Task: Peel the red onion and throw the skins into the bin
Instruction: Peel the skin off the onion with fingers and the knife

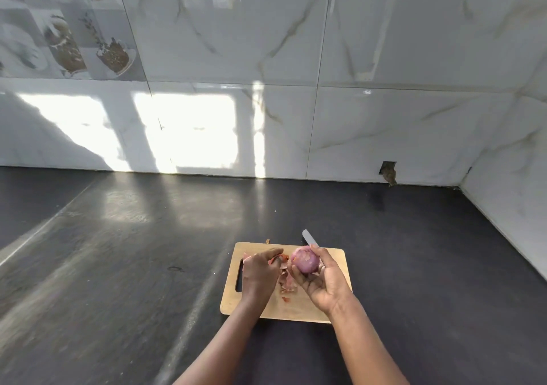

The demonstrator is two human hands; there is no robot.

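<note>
Curled around a peeled red onion [305, 262], the fingers and thumb of a person's right hand [321, 281] hold the glossy purple bulb just above the far half of a wooden cutting board [299, 309], palm turned up and toward the camera. A pale knife blade [308, 237] juts past that hand's fingertips toward the wall; its handle is hidden behind the hand, so how it is held cannot be told. Beside it, the left hand [259, 272] reaches palm-down over the board's left side, its fingertips closed in a pinch on a scrap of the papery orange-brown skins [285, 282], just left of the onion. More of those skins lie loose on the board between the two hands, with a few fragments at its far left corner. The board, with a slot handle at its left end, sits on a dark stone counter [118, 251] streaked with sunlight. Glossy white marble-pattern wall tiles [384, 118] rise behind, with a small broken hole [388, 171] at their base to the right.
</note>
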